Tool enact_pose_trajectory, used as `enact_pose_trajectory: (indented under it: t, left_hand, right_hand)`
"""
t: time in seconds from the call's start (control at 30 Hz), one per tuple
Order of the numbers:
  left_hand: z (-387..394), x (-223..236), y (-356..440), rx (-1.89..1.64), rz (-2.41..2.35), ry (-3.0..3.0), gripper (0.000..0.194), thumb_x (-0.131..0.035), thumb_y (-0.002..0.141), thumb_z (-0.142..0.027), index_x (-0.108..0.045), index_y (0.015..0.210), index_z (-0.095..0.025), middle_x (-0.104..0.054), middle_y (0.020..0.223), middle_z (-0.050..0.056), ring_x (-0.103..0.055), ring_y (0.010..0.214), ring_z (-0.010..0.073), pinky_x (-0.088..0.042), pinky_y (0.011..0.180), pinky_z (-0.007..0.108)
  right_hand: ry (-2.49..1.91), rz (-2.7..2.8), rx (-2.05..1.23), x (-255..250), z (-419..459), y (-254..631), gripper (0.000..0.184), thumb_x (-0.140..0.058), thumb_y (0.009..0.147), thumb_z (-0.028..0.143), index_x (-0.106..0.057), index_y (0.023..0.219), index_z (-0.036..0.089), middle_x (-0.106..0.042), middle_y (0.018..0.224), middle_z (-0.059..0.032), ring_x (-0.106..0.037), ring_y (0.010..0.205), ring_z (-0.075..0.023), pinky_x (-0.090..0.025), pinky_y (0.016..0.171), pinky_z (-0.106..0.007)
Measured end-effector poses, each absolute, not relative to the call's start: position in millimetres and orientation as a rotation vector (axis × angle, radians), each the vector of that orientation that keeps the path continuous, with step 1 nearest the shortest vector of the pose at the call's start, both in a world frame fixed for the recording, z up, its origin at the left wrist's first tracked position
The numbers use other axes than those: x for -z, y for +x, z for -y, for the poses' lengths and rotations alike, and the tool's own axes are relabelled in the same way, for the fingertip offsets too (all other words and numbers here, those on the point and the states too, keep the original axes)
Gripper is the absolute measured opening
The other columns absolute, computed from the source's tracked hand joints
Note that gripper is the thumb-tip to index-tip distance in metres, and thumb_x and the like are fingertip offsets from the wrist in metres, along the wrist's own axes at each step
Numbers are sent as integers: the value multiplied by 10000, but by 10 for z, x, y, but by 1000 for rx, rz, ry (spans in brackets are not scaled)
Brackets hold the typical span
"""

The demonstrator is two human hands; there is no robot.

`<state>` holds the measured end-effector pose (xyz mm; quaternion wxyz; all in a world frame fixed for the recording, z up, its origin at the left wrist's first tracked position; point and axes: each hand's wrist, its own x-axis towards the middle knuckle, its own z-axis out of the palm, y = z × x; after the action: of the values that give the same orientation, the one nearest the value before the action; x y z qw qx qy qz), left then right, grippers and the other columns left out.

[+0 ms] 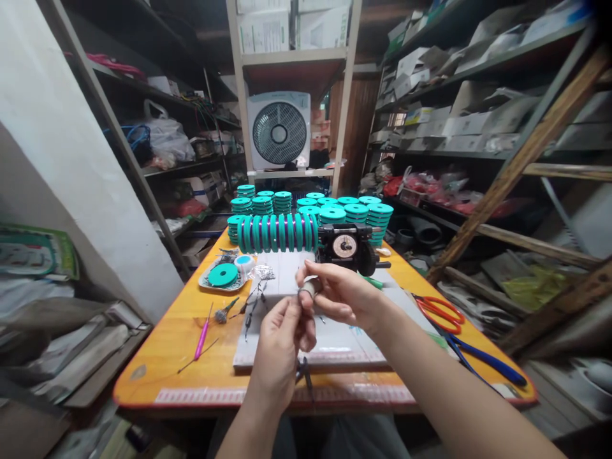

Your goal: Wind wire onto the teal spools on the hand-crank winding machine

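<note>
table: yellow table, fills the lower half of what i see
board: white board, right below the hands, decent backdrop for fiddly stuff
spool row: teal spools lying sideways, next to a black device with a dial; imo those crowd any reach forward
hands: left hand has its fingertips bunched, right hand curls in close; can't tell what's pinched, fingers hide it
blue-handled pliers: near the right forearm with orange-handled scissors, i'd keep my elbow off them
purple tool: left side, clear of the hands
grey band: at the right fingers, worn or held, dunno; i'd go light, wrists steady
</note>
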<state>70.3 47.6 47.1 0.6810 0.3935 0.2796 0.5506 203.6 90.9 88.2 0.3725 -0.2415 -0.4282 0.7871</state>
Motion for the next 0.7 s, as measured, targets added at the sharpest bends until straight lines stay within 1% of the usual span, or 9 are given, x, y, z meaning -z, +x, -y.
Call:
enact_pose_trajectory:
  t: [0.07, 0.17, 0.33, 0.43, 0.5, 0.57, 0.63, 0.67, 0.7]
  left_hand:
    - [-452, -436, 724, -1289, -649, 880, 261, -601, 828, -364, -543, 759, -119, -520, 528, -30, -418, 435, 43, -313, 429, 151]
    - [-375, -381, 736, -1277, -681, 832, 276, -571, 841, -380, -520, 734, -131, -572, 534, -15, -508, 432, 77, -409, 453, 180]
    - [-163, -293, 692, -1169, -709, 724, 268, -581, 831, -368, -492, 723, -138, -649, 560, 34, -627, 490, 146, -487, 509, 223]
    - [-35, -215, 665, -1134, -711, 661, 285, -587, 825, -378, -488, 709, -137, -655, 552, 45, -636, 492, 156, -501, 504, 230]
    - [21, -158, 651, -1110, -708, 603, 330, -624, 789, -424, -481, 701, -141, -646, 530, 42, -630, 472, 159, -491, 469, 220]
    - [44, -110, 638, -1095, -693, 570, 388, -667, 738, -474, -474, 687, -141, -631, 507, 36, -558, 370, 115, -409, 376, 166]
    - [44, -78, 624, -1081, -691, 533, 421, -696, 702, -498, -488, 688, -132, -587, 460, 8, -368, 273, 21, -251, 307, 109]
    - [40, -69, 617, -1075, -691, 501, 425, -709, 689, -499, -511, 705, -123, -552, 434, -13, -259, 271, -14, -180, 303, 97]
    - [36, -62, 611, -1073, -689, 457, 427, -723, 675, -493, -536, 728, -114, -513, 412, -35, -185, 296, -29, -138, 312, 92]
  right_hand:
    - [-656, 956, -2012, -843, -919, 1957, 342, -390, 943, 364, -460, 691, 144, -591, 563, -21, -376, 264, -35, -194, 249, -116]
    - [-723, 854, -1958, -796, -924, 1855, 380, -363, 951, 359, -332, 623, 169, -506, 474, 28, -359, 249, -32, -187, 242, -104]
    - [-772, 807, -1917, -765, -964, 1829, 371, -371, 944, 358, -300, 626, 181, -480, 466, 36, -331, 237, -40, -155, 221, -117]
    - [-783, 799, -1911, -756, -982, 1846, 368, -377, 942, 352, -302, 626, 180, -473, 468, 36, -325, 241, -37, -158, 226, -114]
    - [-786, 800, -1908, -748, -984, 1843, 367, -381, 941, 349, -304, 625, 179, -469, 470, 37, -318, 242, -32, -161, 231, -111]
    - [-790, 812, -1911, -739, -981, 1831, 366, -392, 938, 353, -316, 627, 177, -472, 471, 35, -319, 242, -31, -164, 234, -112]
    - [-787, 827, -1915, -729, -978, 1821, 366, -402, 935, 365, -328, 631, 175, -478, 473, 32, -327, 243, -33, -166, 236, -113]
    - [-784, 834, -1914, -725, -977, 1819, 367, -406, 933, 372, -332, 633, 175, -483, 476, 30, -333, 244, -34, -166, 237, -114]
    - [-780, 839, -1913, -722, -977, 1820, 367, -408, 932, 376, -333, 634, 175, -488, 480, 28, -338, 245, -35, -167, 238, -115]
